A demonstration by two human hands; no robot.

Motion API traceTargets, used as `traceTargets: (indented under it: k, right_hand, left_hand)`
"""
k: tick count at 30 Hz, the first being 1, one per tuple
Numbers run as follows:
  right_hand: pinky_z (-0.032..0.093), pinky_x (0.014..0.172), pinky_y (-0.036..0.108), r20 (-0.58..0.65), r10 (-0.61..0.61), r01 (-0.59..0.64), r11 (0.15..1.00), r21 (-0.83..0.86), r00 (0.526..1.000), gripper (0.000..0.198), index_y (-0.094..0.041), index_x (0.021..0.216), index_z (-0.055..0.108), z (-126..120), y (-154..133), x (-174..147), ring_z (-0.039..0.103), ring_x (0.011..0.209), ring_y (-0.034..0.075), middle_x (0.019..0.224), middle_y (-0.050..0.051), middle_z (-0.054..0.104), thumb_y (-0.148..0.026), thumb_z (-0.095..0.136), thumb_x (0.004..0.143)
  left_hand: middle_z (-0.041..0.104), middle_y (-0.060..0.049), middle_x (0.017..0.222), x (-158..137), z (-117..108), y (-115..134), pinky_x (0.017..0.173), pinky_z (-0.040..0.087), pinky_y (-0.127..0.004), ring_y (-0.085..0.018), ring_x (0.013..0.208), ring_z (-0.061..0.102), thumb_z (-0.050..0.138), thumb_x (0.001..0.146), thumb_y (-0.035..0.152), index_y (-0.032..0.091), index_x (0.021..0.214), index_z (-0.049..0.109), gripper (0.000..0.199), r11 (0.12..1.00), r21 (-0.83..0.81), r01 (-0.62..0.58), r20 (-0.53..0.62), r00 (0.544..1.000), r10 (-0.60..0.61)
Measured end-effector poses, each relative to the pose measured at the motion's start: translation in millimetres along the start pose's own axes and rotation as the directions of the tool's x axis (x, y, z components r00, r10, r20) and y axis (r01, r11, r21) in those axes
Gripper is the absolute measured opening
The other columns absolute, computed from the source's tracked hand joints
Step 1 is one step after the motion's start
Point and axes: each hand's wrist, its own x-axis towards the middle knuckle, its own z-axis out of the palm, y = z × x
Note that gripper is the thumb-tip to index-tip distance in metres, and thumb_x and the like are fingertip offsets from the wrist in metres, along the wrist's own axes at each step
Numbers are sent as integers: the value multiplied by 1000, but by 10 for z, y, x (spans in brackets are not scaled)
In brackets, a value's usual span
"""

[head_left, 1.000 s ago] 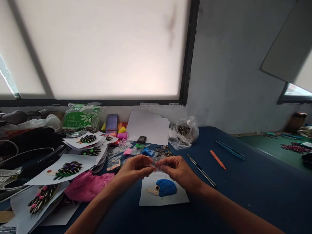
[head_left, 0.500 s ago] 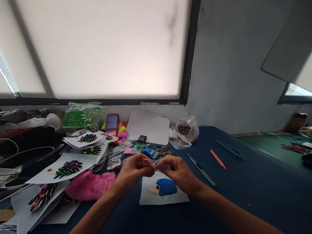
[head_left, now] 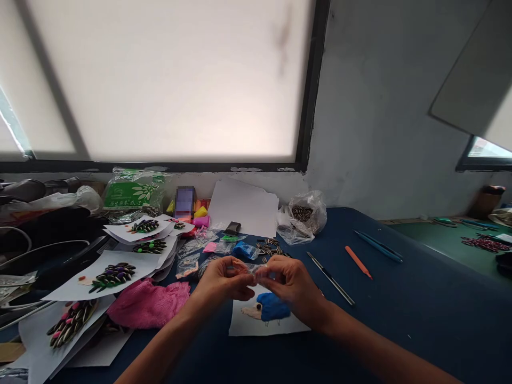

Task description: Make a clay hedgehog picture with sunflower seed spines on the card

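Between my two hands, a small clear plastic bag (head_left: 254, 268) is pinched at both sides. My left hand (head_left: 224, 278) has its thumb and fingers closed on the bag's left side. My right hand (head_left: 290, 282) grips the other side the same way. What is inside the bag, if anything, I cannot make out. Under the hands lies a white sheet (head_left: 256, 329) with a hedgehog figure (head_left: 274, 308): blue clay body, pale clay face, dark eye and drawn legs. My right hand partly covers its upper right.
Sunflower seeds (head_left: 272, 248) lie beyond the hands, near a plastic bag of seeds (head_left: 302, 214). Tweezers (head_left: 331, 279), an orange marker (head_left: 358, 262) and a blue pen (head_left: 378, 246) lie right. Left are a pink cloth (head_left: 150, 304) and papers with seed hedgehogs (head_left: 114, 277).
My right hand has turned slightly and come a little lower over the hedgehog's back. Both hands still pinch the small bag, and the things on the table have stayed put.
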Motion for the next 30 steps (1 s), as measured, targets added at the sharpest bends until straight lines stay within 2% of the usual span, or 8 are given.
traceTargets:
  k: [3,8,10,14,20,25,30]
  right_hand:
    - [37,54,24,9,12,-11,1000,-24,1000,15,-20,75,76,-12,-2,6,48,61,12,72,1,61,-29,67,84]
    - [36,53,23,86,54,-56,998,23,995,15,-20,81,77,-13,-28,2,47,59,11,70,1,60,-31,67,85]
    - [37,53,24,89,56,-56,998,2,994,15,-20,80,77,-8,-29,0,48,60,11,71,1,60,-30,67,85]
    - [37,54,24,19,18,-18,1000,-25,1000,14,-20,75,75,-5,-11,6,47,59,12,68,0,59,-29,68,83]
    - [38,54,24,13,-2,3,1000,-16,1000,14,-20,84,76,2,-17,1,45,58,11,69,0,57,-27,65,86]
    - [39,57,24,10,16,-16,999,34,1000,14,-18,78,74,-4,-34,1,48,62,12,71,0,56,-25,64,86]
    - [37,54,24,48,43,-46,998,49,998,16,-20,86,76,21,-1,-10,45,59,11,71,-1,56,-31,66,86]
  left_hand:
    - [73,-4,69,-4,-1,8,61,55,-30,-19,59,70,88,51,44,15,76,58,49,1000,-4,13,43,999,-13]
    - [68,2,62,3,17,-23,66,55,-31,-15,57,67,92,47,35,16,81,56,52,996,-73,-55,52,997,59]
    - [66,3,60,5,22,-32,66,55,-31,-16,57,67,92,47,33,16,81,55,52,994,-77,-77,37,996,80]
    - [68,2,61,2,15,-6,62,56,-31,-18,57,69,91,47,36,17,78,54,51,998,-11,-56,-35,998,56]
    - [68,1,58,3,4,29,54,55,-28,-18,53,68,90,50,36,17,77,53,49,996,82,-23,-96,995,31]
    - [70,0,61,18,-6,-10,63,57,-31,-17,56,69,91,47,38,17,83,51,58,996,-54,-74,-55,996,71]
    - [70,2,63,23,-3,-51,71,57,-33,-16,60,69,91,48,33,17,87,51,58,990,-116,-83,-17,997,82]
